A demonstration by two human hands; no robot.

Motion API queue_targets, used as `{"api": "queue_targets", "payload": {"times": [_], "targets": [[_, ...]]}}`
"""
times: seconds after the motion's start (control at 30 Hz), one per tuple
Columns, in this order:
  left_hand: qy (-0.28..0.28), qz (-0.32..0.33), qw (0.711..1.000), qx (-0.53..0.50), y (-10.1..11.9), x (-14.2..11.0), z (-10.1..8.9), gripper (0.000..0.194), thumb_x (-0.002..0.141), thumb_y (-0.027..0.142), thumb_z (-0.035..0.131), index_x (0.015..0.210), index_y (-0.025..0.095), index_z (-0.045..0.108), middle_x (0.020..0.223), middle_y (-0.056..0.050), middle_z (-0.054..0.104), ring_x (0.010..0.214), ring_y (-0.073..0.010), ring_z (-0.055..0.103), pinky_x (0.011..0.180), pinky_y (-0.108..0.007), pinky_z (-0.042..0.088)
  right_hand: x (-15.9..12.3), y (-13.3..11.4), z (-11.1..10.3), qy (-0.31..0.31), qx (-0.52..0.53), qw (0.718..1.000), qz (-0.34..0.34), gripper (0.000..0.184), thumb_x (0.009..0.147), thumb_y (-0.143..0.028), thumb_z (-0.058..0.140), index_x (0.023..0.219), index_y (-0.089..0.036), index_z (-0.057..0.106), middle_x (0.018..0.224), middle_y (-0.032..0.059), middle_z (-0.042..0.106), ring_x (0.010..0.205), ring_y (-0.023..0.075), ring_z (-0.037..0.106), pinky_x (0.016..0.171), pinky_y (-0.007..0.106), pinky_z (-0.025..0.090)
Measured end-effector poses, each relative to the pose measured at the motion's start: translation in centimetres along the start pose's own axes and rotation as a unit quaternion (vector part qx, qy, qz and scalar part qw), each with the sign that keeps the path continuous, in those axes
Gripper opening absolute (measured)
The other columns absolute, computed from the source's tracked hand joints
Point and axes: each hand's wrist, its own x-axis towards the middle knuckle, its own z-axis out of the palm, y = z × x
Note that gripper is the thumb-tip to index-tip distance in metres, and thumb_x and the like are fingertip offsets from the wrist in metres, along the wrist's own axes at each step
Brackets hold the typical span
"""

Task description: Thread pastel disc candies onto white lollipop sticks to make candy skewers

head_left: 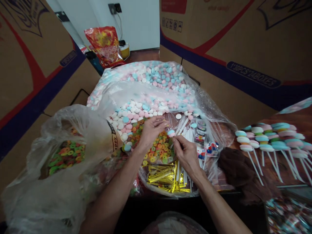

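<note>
My right hand (186, 152) pinches the stick of a candy lollipop (171, 133) with a blue piece and a pink piece at its top. Just left of it, my left hand (153, 130) hovers over the ring gummies (159, 148), fingers loosely bent and apart, with nothing visible in them. Beyond both hands lie loose pastel candy tablets (133, 112) in pink, blue and white. White sticks (187, 136) are heaped beside my right hand. Gold twist ties (162, 174) sit in front of the gummies.
Finished candy skewers (265, 138) lie at the right, near a dark brown cloth (237, 165). A clear bag of gummies (67, 156) stands at the left. Large cartons (234, 55) wall in both sides, and a red candy packet (104, 45) stands at the back.
</note>
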Motion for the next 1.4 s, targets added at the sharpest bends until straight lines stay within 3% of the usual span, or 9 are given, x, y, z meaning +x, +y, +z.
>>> {"api": "queue_targets", "payload": {"times": [0.33, 0.43, 0.5, 0.6, 0.7, 0.8, 1.0, 1.23, 1.4], "targets": [[-0.059, -0.088, 0.994, 0.022, 0.4, -1.6, 2.0, 0.048, 0.069, 0.028, 0.079, 0.106, 0.020, 0.050, 0.082, 0.000, 0.067, 0.071, -0.0107, 0.063, 0.060, -0.019, 0.045, -0.4, 0.2, 0.0, 0.088, -0.033, 0.995, -0.019, 0.027, 0.095, -0.032, 0.049, 0.076, -0.019, 0.061, 0.053, -0.0057, 0.046, 0.046, 0.0096, 0.041, 0.049, 0.023, 0.030], [-0.038, -0.053, 0.996, 0.062, 0.2, -0.7, 1.8, 0.035, 0.077, 0.028, 0.070, 0.105, 0.019, 0.051, 0.079, -0.001, 0.066, 0.070, -0.0134, 0.064, 0.060, -0.022, 0.047, -0.2, 0.3, 0.1, 0.086, -0.018, 0.996, -0.004, 0.029, 0.095, -0.036, 0.050, 0.075, -0.019, 0.061, 0.053, -0.0054, 0.048, 0.047, 0.0100, 0.042, 0.050, 0.022, 0.031], [0.012, 0.031, 0.986, 0.163, 0.5, 0.6, 1.2, 0.020, 0.085, 0.026, 0.059, 0.103, 0.019, 0.056, 0.079, -0.002, 0.067, 0.071, -0.0162, 0.065, 0.064, -0.026, 0.049, 0.0, 0.4, 0.1, 0.090, -0.003, 0.996, 0.005, 0.031, 0.095, -0.037, 0.050, 0.072, -0.019, 0.059, 0.054, -0.0050, 0.049, 0.048, 0.0101, 0.043, 0.051, 0.022, 0.032], [0.083, 0.181, 0.875, 0.441, 1.3, 2.5, 0.0, 0.018, 0.087, 0.017, 0.050, 0.093, 0.019, 0.067, 0.089, -0.008, 0.067, 0.088, -0.0233, 0.064, 0.079, -0.035, 0.048, 0.0, 0.5, 0.2, 0.091, 0.010, 0.996, 0.016, 0.031, 0.095, -0.039, 0.050, 0.075, -0.018, 0.061, 0.055, -0.0048, 0.049, 0.049, 0.0104, 0.043, 0.051, 0.022, 0.033], [0.059, 0.205, 0.754, 0.622, 1.7, 4.0, -0.5, 0.021, 0.084, 0.011, 0.052, 0.092, 0.018, 0.071, 0.101, -0.014, 0.067, 0.101, -0.0298, 0.060, 0.084, -0.039, 0.045, -0.2, 0.6, 0.3, 0.080, 0.017, 0.996, 0.021, 0.030, 0.095, -0.040, 0.050, 0.078, -0.018, 0.063, 0.054, -0.0049, 0.048, 0.050, 0.0110, 0.043, 0.051, 0.022, 0.033], [0.058, 0.194, 0.704, 0.681, 1.5, 4.6, -0.3, 0.024, 0.085, 0.013, 0.052, 0.098, 0.018, 0.072, 0.107, -0.016, 0.065, 0.102, -0.0320, 0.057, 0.082, -0.041, 0.044, -0.2, 0.6, 0.3, 0.072, 0.025, 0.997, 0.023, 0.031, 0.095, -0.040, 0.050, 0.077, -0.018, 0.061, 0.054, -0.0047, 0.048, 0.050, 0.0111, 0.042, 0.050, 0.022, 0.032], [0.079, 0.212, 0.751, 0.620, 1.1, 4.9, 0.2, 0.023, 0.086, 0.019, 0.053, 0.097, 0.019, 0.074, 0.101, -0.014, 0.065, 0.099, -0.0301, 0.058, 0.083, -0.039, 0.044, -0.1, 0.3, 0.2, 0.089, 0.036, 0.995, 0.019, 0.029, 0.095, -0.039, 0.050, 0.076, -0.018, 0.060, 0.054, -0.0053, 0.048, 0.048, 0.0104, 0.042, 0.049, 0.023, 0.032], [-0.060, 0.208, 0.858, 0.465, -0.1, 6.3, 3.1, 0.013, 0.081, 0.018, 0.056, 0.078, 0.018, 0.069, 0.074, -0.004, 0.064, 0.075, -0.0203, 0.057, 0.074, -0.032, 0.046, 0.1, -0.7, -0.5, 0.195, 0.109, 0.975, 0.019, 0.028, 0.094, -0.036, 0.053, 0.073, -0.019, 0.057, 0.057, -0.0053, 0.047, 0.052, 0.0107, 0.042, 0.053, 0.023, 0.036], [-0.110, 0.185, 0.866, 0.451, -1.6, 7.2, 4.8, 0.015, 0.078, 0.012, 0.054, 0.071, 0.018, 0.065, 0.072, -0.004, 0.063, 0.072, -0.0202, 0.056, 0.075, -0.032, 0.045, 0.1, -1.1, -0.8, 0.200, 0.132, 0.969, 0.054, 0.026, 0.093, -0.036, 0.054, 0.075, -0.018, 0.059, 0.058, -0.0051, 0.048, 0.052, 0.0103, 0.043, 0.053, 0.023, 0.036]]}}
